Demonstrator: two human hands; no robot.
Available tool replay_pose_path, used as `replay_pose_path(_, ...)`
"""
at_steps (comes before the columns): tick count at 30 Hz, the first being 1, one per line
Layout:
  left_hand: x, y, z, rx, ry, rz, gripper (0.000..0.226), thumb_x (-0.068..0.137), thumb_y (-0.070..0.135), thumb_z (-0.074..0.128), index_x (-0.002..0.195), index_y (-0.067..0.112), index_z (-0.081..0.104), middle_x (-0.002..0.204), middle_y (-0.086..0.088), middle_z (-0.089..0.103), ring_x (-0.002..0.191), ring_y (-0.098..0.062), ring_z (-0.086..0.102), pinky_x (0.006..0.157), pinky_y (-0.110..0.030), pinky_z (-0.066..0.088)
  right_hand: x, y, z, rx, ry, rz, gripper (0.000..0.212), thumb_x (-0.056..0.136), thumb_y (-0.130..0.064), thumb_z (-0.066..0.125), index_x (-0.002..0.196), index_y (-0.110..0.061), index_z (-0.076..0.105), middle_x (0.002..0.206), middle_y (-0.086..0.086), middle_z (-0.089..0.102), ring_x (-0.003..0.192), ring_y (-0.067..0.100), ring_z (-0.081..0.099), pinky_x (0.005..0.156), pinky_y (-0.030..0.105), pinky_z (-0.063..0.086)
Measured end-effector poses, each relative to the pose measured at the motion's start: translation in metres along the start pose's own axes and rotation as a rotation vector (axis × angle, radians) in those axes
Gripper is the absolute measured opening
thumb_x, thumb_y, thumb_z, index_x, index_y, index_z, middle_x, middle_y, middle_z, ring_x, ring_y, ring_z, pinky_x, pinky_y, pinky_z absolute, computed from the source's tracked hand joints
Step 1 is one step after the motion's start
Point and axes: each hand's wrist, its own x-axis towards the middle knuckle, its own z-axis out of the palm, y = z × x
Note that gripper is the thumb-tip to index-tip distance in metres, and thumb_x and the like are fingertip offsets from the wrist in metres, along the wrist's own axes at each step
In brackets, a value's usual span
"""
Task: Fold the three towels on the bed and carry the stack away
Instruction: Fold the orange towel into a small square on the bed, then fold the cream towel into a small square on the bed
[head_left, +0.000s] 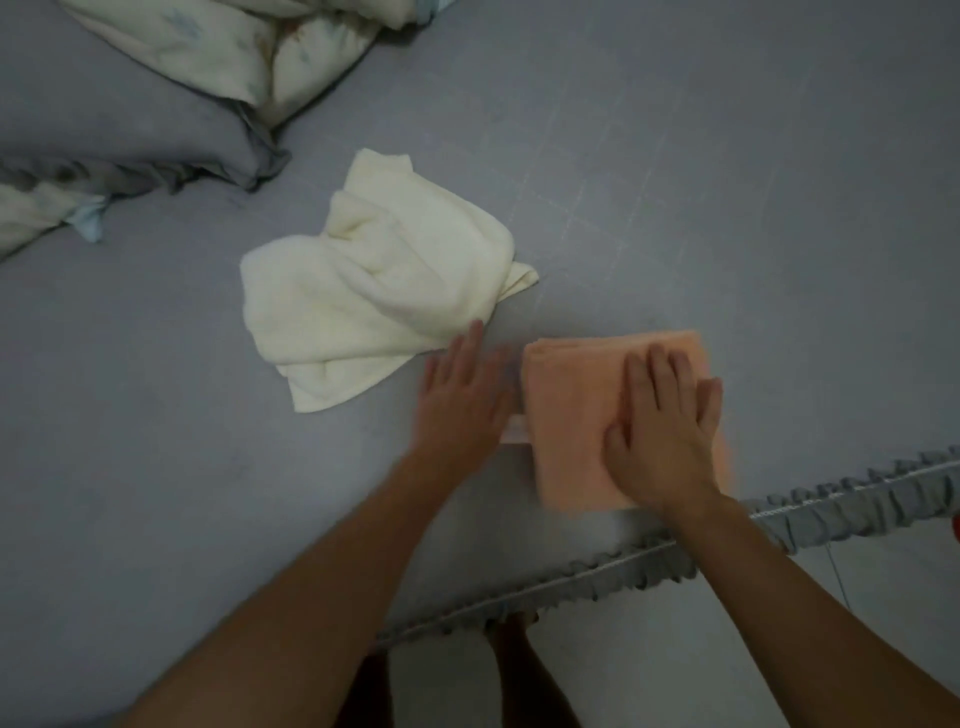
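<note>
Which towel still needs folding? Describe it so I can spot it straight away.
On the grey bed sheet, look to the middle, below the rumpled floral duvet. The crumpled cream terry towel lies there in a loose heap, just beyond the left hand. Unlike the neatly folded peach towel under the right hand, it is unfolded.

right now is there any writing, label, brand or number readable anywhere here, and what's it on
None: no readable text shows in this view.
Peach towel, folded, under the right hand: no tag or print visible.
Cream towel, unfolded, by the left hand: plain, no label showing.
Quilt at the top left: a faint pattern only, too blurred to tell, no letters.
Grey bed sheet: only faint grid lines.
</note>
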Motion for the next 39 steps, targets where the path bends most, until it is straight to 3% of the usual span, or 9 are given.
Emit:
replay_pose_path(5,0.038,-0.128,-0.061,0.334,-0.085,-0.193,0.063,0.087,0.043,0.058,0.144,0.026,0.036,0.164,-0.011,0.003,0.150,-0.036,-0.001,0.118,-0.057,0.001,0.008,-0.092,-0.003,0.352,0.186,-0.086,0.035,0.088,-0.010,0.055,0.123,-0.007,0.061,0.127,0.013,0.060,0.122,0.034,0.052,0.107,0.045,0.032)
replay_pose_path(9,0.028,-0.165,-0.070,0.306,-0.125,-0.137,0.036,0.081,0.036,0.054,0.113,0.020,0.061,0.131,-0.012,0.052,0.129,-0.036,0.040,0.116,-0.055,0.013,0.015,-0.169,0.025,0.795,0.030,0.132,0.037,0.090,-0.010,0.057,0.127,-0.013,0.059,0.114,-0.003,0.062,0.101,0.012,0.058,0.085,0.015,0.042)
replay_pose_path(13,-0.045,-0.170,-0.067,0.005,-0.147,-0.242,0.036,0.083,0.043,0.050,0.103,0.015,0.060,0.107,-0.012,0.062,0.101,-0.035,0.058,0.085,-0.040,0.043,0.007,-0.230,0.056,1.141,-0.103,0.577,0.048,0.088,-0.026,0.065,0.132,-0.011,0.053,0.119,0.004,0.063,0.112,0.024,0.062,0.101,0.038,0.048)
replay_pose_path(17,-0.132,-0.198,-0.062,-0.392,-0.263,-0.384,0.026,0.089,0.042,0.050,0.080,0.019,0.044,0.083,-0.011,0.064,0.089,-0.036,0.062,0.072,-0.036,0.042,-0.011,-0.286,0.081,1.276,-0.259,0.793,0.066,0.081,-0.037,0.074,0.137,-0.011,0.050,0.133,0.009,0.060,0.117,0.029,0.060,0.103,0.049,0.047)
replay_pose_path(23,-0.195,-0.277,-0.081,-0.762,-0.286,-0.730,0.069,0.077,0.072,0.032,0.072,0.011,0.062,0.070,-0.006,0.070,0.072,-0.025,0.068,0.074,-0.037,0.054,-0.021,-0.383,0.085,1.237,-0.418,0.580,0.037,0.085,-0.021,0.070,0.121,-0.020,0.061,0.115,0.003,0.070,0.104,0.024,0.066,0.096,0.047,0.052)
replay_pose_path(26,-0.195,-0.322,-0.088,-0.947,-0.023,-0.828,0.051,0.083,0.063,0.049,0.087,0.016,0.068,0.086,-0.001,0.071,0.090,-0.023,0.068,0.079,-0.033,0.051,-0.021,-0.424,0.069,1.258,-0.568,0.514,0.033,0.086,-0.018,0.069,0.119,-0.017,0.064,0.114,0.009,0.072,0.105,0.028,0.068,0.096,0.047,0.053)
replay_pose_path(31,-0.202,-0.340,-0.111,-1.633,-0.255,-0.719,0.039,0.094,0.041,0.056,0.124,0.016,0.063,0.123,-0.010,0.068,0.112,-0.027,0.064,0.095,-0.041,0.050,-0.021,-0.463,0.024,1.269,-0.863,0.372,0.048,0.083,-0.016,0.066,0.129,-0.003,0.058,0.122,0.022,0.067,0.114,0.039,0.063,0.102,0.052,0.047)
replay_pose_path(33,-0.208,-0.335,-0.128,-1.736,-0.167,-0.621,0.031,0.095,0.021,0.057,0.121,0.005,0.065,0.122,-0.017,0.067,0.114,-0.031,0.062,0.102,-0.043,0.046,-0.015,-0.475,0.000,1.245,-0.856,0.318,0.043,0.088,-0.016,0.061,0.129,-0.004,0.057,0.122,0.022,0.067,0.112,0.037,0.064,0.100,0.050,0.049)
replay_pose_path(39,-0.217,-0.334,-0.180,-1.979,0.044,-0.418,0.012,0.088,0.018,0.062,0.078,0.018,0.068,0.073,-0.002,0.060,0.071,-0.015,0.062,0.067,-0.031,0.055,0.020,-0.483,-0.042,1.503,-0.536,0.133,0.055,0.085,-0.014,0.062,0.139,-0.012,0.049,0.123,0.012,0.067,0.110,0.027,0.066,0.092,0.043,0.055)
